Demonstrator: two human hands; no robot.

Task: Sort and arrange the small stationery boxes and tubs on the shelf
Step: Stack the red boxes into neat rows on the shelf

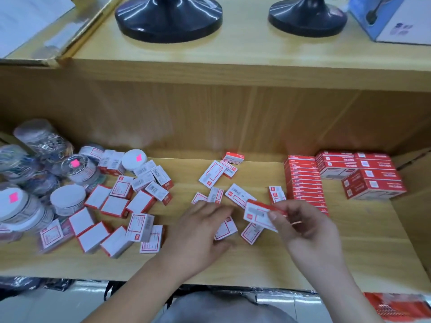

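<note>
Small red-and-white stationery boxes lie scattered on the wooden shelf [363, 248]. My right hand [310, 231] pinches one small box [258, 214] between thumb and fingers, lifted a little above the shelf. My left hand [200, 234] lies with fingers spread over loose boxes in the middle, touching one box [225, 229]. A jumbled pile of boxes [121, 206] sits left of centre. Clear round tubs [67, 199] with white lids and pink stickers cluster at the far left. A neat row of red boxes [304, 180] stands on the right.
Larger red packs [370, 176] are stacked at the back right. On the upper shelf stand two black round bases [168, 19] and a blue box [391, 19]. The shelf's back panel [210, 117] rises behind. Dark packaged goods [30, 283] lie below the front edge.
</note>
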